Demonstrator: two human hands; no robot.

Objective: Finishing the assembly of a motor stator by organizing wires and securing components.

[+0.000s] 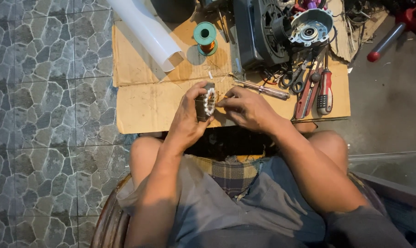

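My left hand [188, 117] grips a small dark motor stator [205, 104] with a ring of pale winding on its face, held above the cardboard sheet [143, 103]. My right hand [245, 108] meets it from the right, fingertips pinched at the ring's edge on something too small to make out. Both forearms reach forward over my knees.
On the cardboard lie a green spool of copper wire [205, 38], a white plastic roll [146, 30], a clear-handled screwdriver [263, 90], scissors [294, 79], red-handled screwdrivers [324, 92] and dark motor parts [281, 27]. Stone-pattern tiles [47, 115] lie to the left, bare concrete on the right.
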